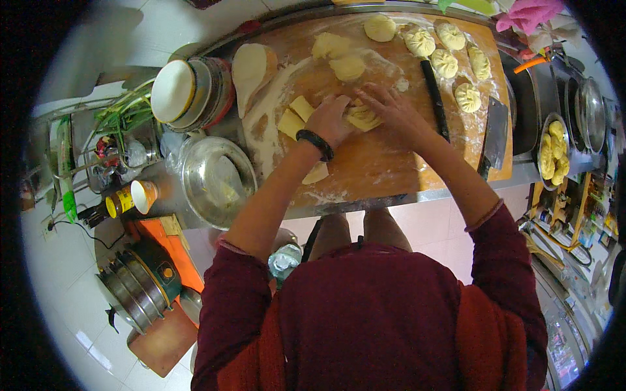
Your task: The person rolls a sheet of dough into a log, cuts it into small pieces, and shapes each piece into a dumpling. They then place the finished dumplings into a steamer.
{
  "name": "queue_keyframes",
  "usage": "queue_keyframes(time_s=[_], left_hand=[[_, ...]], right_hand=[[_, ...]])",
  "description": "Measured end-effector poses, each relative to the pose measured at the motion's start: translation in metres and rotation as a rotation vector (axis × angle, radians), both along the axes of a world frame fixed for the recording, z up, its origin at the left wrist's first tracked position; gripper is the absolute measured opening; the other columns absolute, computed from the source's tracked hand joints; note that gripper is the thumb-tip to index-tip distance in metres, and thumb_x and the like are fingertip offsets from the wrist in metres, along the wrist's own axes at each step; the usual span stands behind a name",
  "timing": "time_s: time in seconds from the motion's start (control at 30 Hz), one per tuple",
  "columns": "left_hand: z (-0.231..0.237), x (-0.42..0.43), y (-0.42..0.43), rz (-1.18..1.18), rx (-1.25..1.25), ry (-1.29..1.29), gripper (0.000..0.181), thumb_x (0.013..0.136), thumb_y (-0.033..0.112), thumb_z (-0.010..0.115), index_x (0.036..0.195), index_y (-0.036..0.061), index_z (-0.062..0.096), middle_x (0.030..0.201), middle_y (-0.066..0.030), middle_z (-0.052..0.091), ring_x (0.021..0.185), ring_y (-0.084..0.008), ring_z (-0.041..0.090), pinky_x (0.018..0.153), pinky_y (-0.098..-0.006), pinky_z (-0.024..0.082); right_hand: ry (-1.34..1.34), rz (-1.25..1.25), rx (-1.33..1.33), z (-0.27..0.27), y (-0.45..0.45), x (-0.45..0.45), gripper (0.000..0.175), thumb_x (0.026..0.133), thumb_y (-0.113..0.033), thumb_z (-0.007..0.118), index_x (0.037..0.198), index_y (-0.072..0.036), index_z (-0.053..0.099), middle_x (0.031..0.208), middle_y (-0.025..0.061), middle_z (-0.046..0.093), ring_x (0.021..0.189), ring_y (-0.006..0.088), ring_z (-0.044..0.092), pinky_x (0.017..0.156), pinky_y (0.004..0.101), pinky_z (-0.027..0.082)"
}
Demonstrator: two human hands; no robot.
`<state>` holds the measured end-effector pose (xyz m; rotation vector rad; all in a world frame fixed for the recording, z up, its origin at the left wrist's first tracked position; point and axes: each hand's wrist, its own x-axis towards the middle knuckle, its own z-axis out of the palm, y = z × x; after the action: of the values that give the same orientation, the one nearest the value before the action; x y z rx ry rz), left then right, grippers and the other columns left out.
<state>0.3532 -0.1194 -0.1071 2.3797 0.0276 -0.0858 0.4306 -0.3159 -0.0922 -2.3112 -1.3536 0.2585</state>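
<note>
On the floured wooden board point(391, 161), my left hand point(330, 119) and my right hand point(393, 110) meet at a piece of yellowish dough point(363, 118) with a creased surface. Their fingers touch its upper edge; whether they pinch it is hard to tell. Cut dough pieces point(291, 123) lie just left of my left hand, and another piece point(317, 173) is below my left wrist, partly hidden. Beyond my hands are flattened dough pieces point(347, 67). Pleated buns point(445, 63) sit at the board's upper right. A black rod point(434, 100) lies right of my right hand.
A cleaver point(496, 132) rests near the board's right edge. Stacked bowls point(173, 92), a large lump of dough point(252, 68) and a metal basin point(188, 181) are at left. Beyond the cleaver, an oval dish point(542, 168) holds several dough pieces. A steamer pot point(142, 286) stands lower left.
</note>
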Motion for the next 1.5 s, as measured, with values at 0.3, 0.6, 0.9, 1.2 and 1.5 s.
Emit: queue_keyframes(time_s=[0.3, 0.6, 0.9, 1.2, 1.5], left_hand=[[0.013, -0.013, -0.022, 0.171, 0.084, 0.043, 0.039, 0.071, 0.014, 0.077, 0.103, 0.0066, 0.056, 0.104, -0.0143, 0.059, 0.096, -0.036, 0.058, 0.079, -0.0442, 0.049], [0.005, -0.027, -0.028, 0.319, 0.029, -0.018, 0.026, 0.068, 0.003, 0.069, 0.092, 0.004, 0.059, 0.09, -0.0139, 0.063, 0.084, -0.0354, 0.061, 0.072, -0.0409, 0.049], [-0.014, -0.013, -0.041, 0.625, -0.503, 0.005, 0.012, 0.078, 0.002, 0.067, 0.087, 0.0027, 0.061, 0.089, -0.0065, 0.066, 0.078, -0.0156, 0.063, 0.07, -0.0298, 0.051], [0.001, -0.009, -0.034, 0.316, -1.243, 0.411, 0.019, 0.079, 0.004, 0.07, 0.092, 0.0065, 0.057, 0.087, -0.0011, 0.063, 0.079, -0.0116, 0.06, 0.067, -0.0256, 0.049], [0.023, -0.013, -0.032, -0.071, -0.466, 0.559, 0.022, 0.07, 0.011, 0.073, 0.084, 0.0047, 0.058, 0.077, -0.0027, 0.062, 0.075, -0.0128, 0.058, 0.062, -0.0291, 0.047]], right_hand=[[0.146, 0.117, 0.08, -0.016, 0.006, 0.031, 0.049, 0.068, -0.008, 0.074, 0.114, -0.005, 0.059, 0.125, 0.0145, 0.053, 0.113, 0.036, 0.052, 0.09, 0.0414, 0.048], [0.734, -0.221, 0.086, -0.007, -0.035, 0.012, 0.035, 0.076, -0.011, 0.072, 0.107, 0.002, 0.061, 0.093, 0.011, 0.064, 0.085, 0.022, 0.063, 0.075, 0.0327, 0.05], [1.699, -0.591, 0.499, 0.001, -0.046, -0.062, 0.038, 0.087, -0.016, 0.069, 0.12, -0.001, 0.058, 0.101, 0.004, 0.064, 0.084, 0.0124, 0.062, 0.072, 0.024, 0.051], [1.77, -0.425, 0.326, -0.014, -0.052, -0.073, 0.036, 0.083, -0.007, 0.07, 0.117, -0.001, 0.06, 0.105, 0.0037, 0.065, 0.088, 0.0142, 0.062, 0.079, 0.0272, 0.05], [0.617, 0.013, -0.026, -0.02, -0.039, -0.012, 0.03, 0.075, -0.008, 0.071, 0.104, -0.005, 0.065, 0.096, 0.0118, 0.062, 0.09, 0.0297, 0.062, 0.074, 0.0413, 0.049]])
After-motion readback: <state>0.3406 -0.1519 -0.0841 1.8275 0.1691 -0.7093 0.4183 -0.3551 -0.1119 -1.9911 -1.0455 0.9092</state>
